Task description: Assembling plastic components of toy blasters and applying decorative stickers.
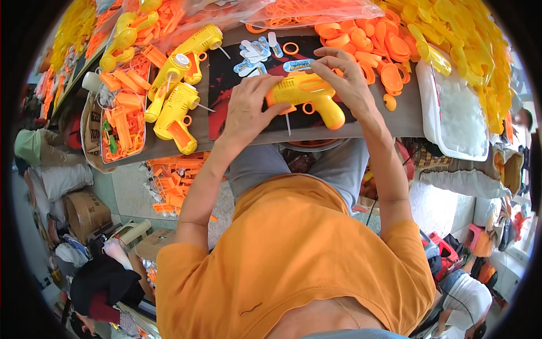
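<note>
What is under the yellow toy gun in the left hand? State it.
A black mat with red patches spreads below the yellow toy gun; whatever the gun covers cannot be seen.

Yellow and white lettering marks a blue sticker [298, 65] just left of the right hand [351, 85]; dark letters mark a carton [94, 135] far left of the left hand [248, 104].

own hands [245, 104] 2 | yellow toy guns [305, 93] 4 | black mat [220, 73] 1
</note>
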Motion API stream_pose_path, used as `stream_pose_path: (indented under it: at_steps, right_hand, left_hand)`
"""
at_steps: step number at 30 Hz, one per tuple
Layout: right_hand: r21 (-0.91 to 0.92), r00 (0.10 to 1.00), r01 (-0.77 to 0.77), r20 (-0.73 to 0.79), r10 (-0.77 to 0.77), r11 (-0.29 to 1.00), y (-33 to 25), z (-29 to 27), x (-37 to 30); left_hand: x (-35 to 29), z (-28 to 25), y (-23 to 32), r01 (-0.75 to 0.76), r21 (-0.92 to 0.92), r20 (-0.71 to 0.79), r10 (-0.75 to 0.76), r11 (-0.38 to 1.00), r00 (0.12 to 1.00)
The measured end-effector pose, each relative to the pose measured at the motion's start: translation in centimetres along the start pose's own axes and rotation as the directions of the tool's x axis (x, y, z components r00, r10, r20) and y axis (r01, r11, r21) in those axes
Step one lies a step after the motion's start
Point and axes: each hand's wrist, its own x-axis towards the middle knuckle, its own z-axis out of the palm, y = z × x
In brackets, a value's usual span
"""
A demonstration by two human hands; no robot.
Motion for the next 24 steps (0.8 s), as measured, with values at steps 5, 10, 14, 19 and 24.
stream_pose_path:
  at_steps: [5, 10, 14, 19, 24]
  right_hand:
    - [-0.005, 0.989, -0.026, -0.143, 0.025, 1.0, 0.7, -2.4, -1.5]
    - [0.165, 0.987, -0.12, -0.09, 0.136, 0.979, 0.8, -3.6, -2.3]
    - [0.011, 0.984, -0.141, -0.105, 0.141, 0.99, 1.3, -2.9, -2.4]
    - [0.011, 0.975, -0.135, -0.177, 0.135, 0.991, 2.1, -1.6, -2.8]
    - [0.033, 0.963, -0.153, -0.22, 0.157, 0.988, 2.0, 0.9, -2.8]
  left_hand:
    - [0.4, -2.0, -2.3, 0.008, -0.011, 0.08, -0.007, 1.0, 0.997]
    - [2.3, -1.4, -0.6, -0.053, -0.096, -0.022, 0.051, 0.994, 0.998]
    - [2.8, 0.3, -0.9, -0.068, -0.087, -0.01, 0.068, 0.994, 0.998]
    - [2.7, 0.6, -0.9, 0.041, -0.262, 0.006, -0.041, 0.964, 0.999]
    - [2.5, 0.9, -0.9, 0.026, -0.297, -0.035, -0.038, 0.955, 0.999]
